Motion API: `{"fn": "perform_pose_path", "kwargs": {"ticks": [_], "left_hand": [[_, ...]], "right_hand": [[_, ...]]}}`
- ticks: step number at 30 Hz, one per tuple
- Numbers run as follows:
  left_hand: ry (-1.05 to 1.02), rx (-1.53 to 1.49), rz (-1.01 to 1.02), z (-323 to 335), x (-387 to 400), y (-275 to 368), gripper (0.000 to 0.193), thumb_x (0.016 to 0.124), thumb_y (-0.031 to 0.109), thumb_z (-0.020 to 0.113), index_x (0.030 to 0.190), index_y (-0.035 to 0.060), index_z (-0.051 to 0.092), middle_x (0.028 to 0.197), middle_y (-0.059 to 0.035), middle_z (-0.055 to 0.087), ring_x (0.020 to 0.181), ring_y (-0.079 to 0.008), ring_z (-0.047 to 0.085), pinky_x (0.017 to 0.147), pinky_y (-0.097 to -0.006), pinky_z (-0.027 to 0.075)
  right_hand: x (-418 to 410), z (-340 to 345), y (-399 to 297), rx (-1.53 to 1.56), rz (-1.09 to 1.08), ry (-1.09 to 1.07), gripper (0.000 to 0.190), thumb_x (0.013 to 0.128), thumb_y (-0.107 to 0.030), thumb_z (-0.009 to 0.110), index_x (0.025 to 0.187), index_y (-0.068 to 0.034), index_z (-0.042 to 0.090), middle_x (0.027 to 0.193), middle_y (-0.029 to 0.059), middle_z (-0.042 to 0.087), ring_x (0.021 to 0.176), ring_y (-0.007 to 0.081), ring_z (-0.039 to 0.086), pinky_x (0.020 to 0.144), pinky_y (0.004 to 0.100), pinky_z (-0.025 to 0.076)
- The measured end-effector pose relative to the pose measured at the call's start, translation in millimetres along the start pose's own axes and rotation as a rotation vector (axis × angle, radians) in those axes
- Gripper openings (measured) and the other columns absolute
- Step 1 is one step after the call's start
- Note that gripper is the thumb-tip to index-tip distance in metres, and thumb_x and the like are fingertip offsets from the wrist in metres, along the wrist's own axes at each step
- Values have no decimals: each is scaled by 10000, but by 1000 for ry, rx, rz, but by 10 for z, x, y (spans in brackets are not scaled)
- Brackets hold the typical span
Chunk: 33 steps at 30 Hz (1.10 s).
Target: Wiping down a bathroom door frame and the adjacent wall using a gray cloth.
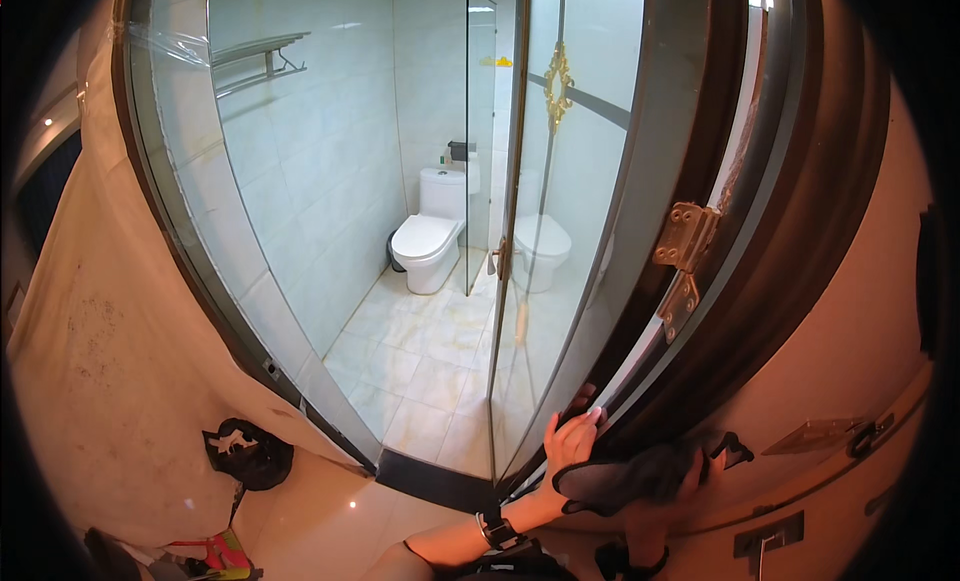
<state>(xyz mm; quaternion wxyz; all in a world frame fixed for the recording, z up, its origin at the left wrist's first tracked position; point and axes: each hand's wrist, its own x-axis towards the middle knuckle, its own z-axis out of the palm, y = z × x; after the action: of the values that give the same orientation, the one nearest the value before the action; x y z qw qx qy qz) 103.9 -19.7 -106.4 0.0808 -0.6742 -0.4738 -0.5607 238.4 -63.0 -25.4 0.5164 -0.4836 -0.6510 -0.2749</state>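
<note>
My left hand (571, 440), with a dark watch on its wrist, touches the lower hinge-side edge of a glass door (577, 228) with its fingertips; its fingers are slightly apart. Right beside it, a black, partly sheer cloth (637, 480) bunches up towards my right hand (701, 480). The right hand is blurred and partly hidden by the cloth, which it grips. The brown-framed door stands ajar, with a gold ornament (557, 86) on its glass. A metal hinge (682, 240) shows above my hands, between door and frame.
Beyond the doorway are a tiled floor, a white toilet (427, 240), a glass partition (480, 146) and a wall rack (262, 56). A dark threshold (435, 482) crosses the opening. A beige sheet (112, 341) hangs left, with a black bag (251, 453) by it. A door handle (765, 543) is lower right.
</note>
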Motion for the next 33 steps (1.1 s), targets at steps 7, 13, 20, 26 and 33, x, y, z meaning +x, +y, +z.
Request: {"fn": "perform_pose_path", "kwargs": {"ticks": [7,13,20,26,33], "left_hand": [[6,-173,11,-313,137,149,933,624,316,759,1339,-14,260,1386,-195,343,1177,-348,414,1033,-564,164],[3,-219,3,-255,150,216,878,691,339,710,1359,21,236,1393,-195,348,1214,-348,395,1046,-558,147],[52,-24,-6,-37,63,74,863,712,392,694,1347,-6,266,1338,-188,381,1183,-331,417,1046,-533,167],[36,-117,-32,-214,170,177,854,719,401,697,1338,-24,292,1293,-186,410,1155,-330,435,1040,-527,186],[78,-194,38,-283,199,198,831,734,420,689,1345,1,312,1277,-187,443,1132,-315,461,1034,-523,192]], "right_hand": [[-150,38,735,15,138,84,546,844,-377,575,1207,14,458,1214,222,399,1178,378,403,990,501,324],[-89,-135,855,-40,259,-15,611,850,-374,510,1303,15,382,1338,251,323,1251,400,345,1015,471,312],[-6,23,-51,18,2,20,622,780,-281,641,1279,-2,397,1346,242,324,1256,401,345,1015,491,309],[-81,-93,283,66,-114,-28,686,806,-444,586,1290,-2,385,1344,245,312,1264,407,333,1015,531,286],[241,-76,572,-27,255,116,763,835,-541,458,1368,-11,329,1388,248,270,1289,397,301,1035,486,278]]}}
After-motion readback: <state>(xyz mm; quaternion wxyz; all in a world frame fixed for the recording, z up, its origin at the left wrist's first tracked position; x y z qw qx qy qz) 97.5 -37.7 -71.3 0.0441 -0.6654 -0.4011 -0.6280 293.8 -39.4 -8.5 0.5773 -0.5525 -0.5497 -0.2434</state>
